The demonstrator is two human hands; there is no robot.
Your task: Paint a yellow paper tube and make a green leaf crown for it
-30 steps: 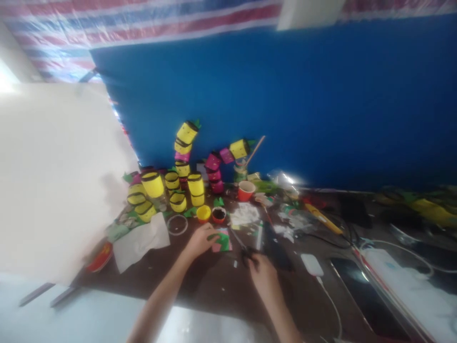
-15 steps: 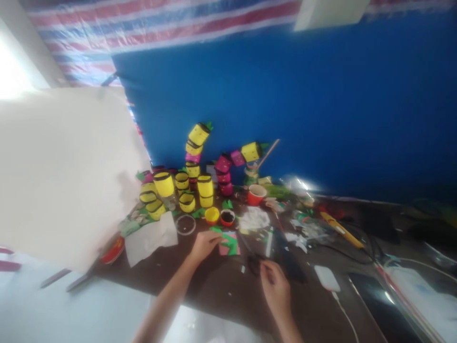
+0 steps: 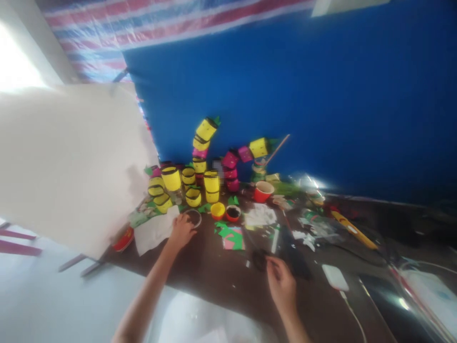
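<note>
My left hand (image 3: 182, 231) reaches over the right edge of a white paper sheet (image 3: 152, 236), beside a clear ring (image 3: 193, 218); its fingers are slightly curled and apart, with nothing visible in them. Low over the dark table, my right hand (image 3: 281, 277) has its fingers closed on the handles of dark scissors (image 3: 260, 259), which are blurred. Between the hands lie green paper pieces (image 3: 232, 238) on a pink square. Behind them stand a small yellow cup (image 3: 217, 210) and a red cup with dark contents (image 3: 233, 213).
Yellow ringed tubes (image 3: 212, 186) and magenta segments (image 3: 231, 172) stand at the back by the blue board (image 3: 285, 90). A red cup (image 3: 263, 191), yellow cutter (image 3: 353, 229), white charger (image 3: 335, 277) and phone (image 3: 387, 305) are on the right.
My left hand has moved left, away from the green paper pieces to the white sheet and ring. My right hand has stayed near the scissors. The view has shifted slightly.
</note>
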